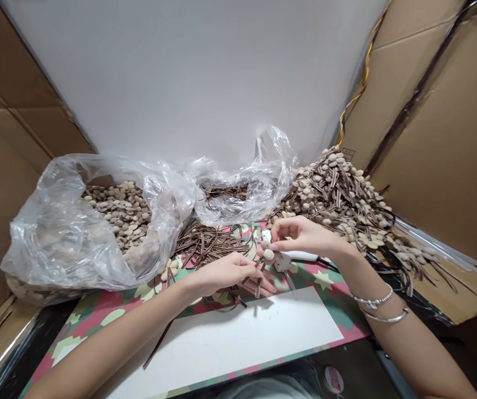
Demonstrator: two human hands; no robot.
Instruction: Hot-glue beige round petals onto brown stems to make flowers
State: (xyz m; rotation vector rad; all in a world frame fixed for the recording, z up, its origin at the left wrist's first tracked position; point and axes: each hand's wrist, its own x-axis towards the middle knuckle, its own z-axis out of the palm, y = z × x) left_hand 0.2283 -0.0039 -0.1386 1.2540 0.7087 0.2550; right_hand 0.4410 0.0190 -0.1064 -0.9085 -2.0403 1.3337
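In the right hand (305, 235), fingers are pinching beige ovals (268, 254) above the counter (346, 307); the left hand (232, 271) is loosely holding brown ribbon (258, 287) just nearer. A light grip should be serving best, clear of the white tool (302, 256) at right.

Single view, my head camera: looks forward and down, near above tabletop (349, 310), left hand (234, 272) and right hand (299, 234) mid-frame, wall (188, 72) ahead.
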